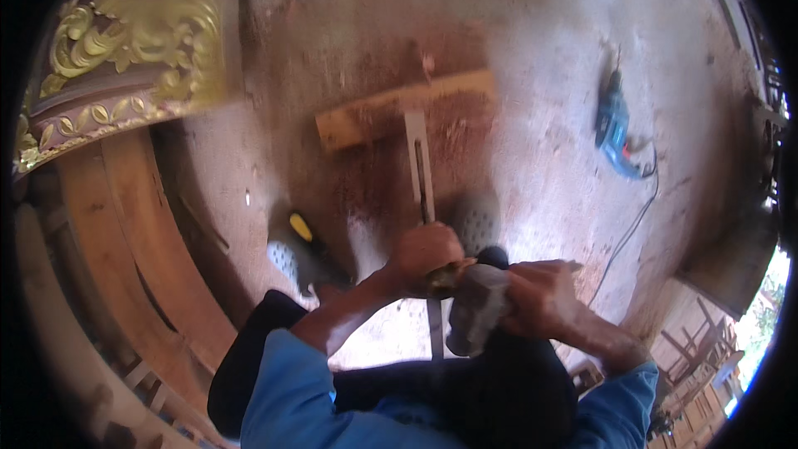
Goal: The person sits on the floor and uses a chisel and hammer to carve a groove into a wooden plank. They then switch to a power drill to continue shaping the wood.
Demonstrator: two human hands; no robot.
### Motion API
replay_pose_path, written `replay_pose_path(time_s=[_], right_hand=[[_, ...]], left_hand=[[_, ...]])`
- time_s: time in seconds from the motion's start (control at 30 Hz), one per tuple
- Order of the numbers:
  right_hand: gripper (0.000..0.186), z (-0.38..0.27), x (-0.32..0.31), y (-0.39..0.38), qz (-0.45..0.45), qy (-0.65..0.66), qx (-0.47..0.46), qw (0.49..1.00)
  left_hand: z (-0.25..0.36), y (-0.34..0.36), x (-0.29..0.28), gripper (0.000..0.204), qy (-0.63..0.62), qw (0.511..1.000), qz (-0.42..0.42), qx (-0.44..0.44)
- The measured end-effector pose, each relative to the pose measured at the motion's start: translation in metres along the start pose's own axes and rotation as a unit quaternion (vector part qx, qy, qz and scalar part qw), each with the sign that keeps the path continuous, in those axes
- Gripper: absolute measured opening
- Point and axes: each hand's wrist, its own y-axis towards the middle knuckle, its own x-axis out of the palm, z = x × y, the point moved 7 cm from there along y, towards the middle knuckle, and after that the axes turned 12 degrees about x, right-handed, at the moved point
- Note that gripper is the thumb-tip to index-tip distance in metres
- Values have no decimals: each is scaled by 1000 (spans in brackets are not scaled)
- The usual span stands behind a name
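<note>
My left hand (pixel 426 254) is closed around a tool with a yellowish, rounded butt end (pixel 447 279), apparently a chisel; its blade is mostly hidden by the fist. Below and ahead of that hand runs a narrow pale wooden strip (pixel 413 137) with a long dark slot cut along it. The strip's far end rests on a reddish-brown wooden block (pixel 357 120) lying crosswise on the floor. In my right hand (pixel 540 295) is a hammer with a thick grey head (pixel 478 308), held close beside the chisel's butt. Whether the two tools touch I cannot tell.
A teal power drill (pixel 613 123) lies at the right, its cord trailing nearer. By my left foot in a grey clog (pixel 284 259) is a yellow-handled tool (pixel 300 227). Long planks (pixel 133 224) and a gilded carved panel (pixel 125 41) fill the left side.
</note>
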Motion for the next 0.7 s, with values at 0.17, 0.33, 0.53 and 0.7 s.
replay_pose_path(time_s=[0.17, 0.33, 0.53, 0.7], right_hand=[[24, -32, -38, -33, 102, 148, -192, 965], [18, 16, 13, -14, -51, -36, 92, 994], [25, -23, 7, -28, 6, 103, -181, 978], [19, 7, 13, -3, 24, -59, -12, 998]], left_hand=[[18, 9, 6, 24, 0, 1000, 23, 7], [7, -10, 13, 25, 25, 996, -86, -10], [-4, -24, 15, 22, 17, 997, -50, -47], [-7, -11, 11, 25, 33, 995, -90, -11]])
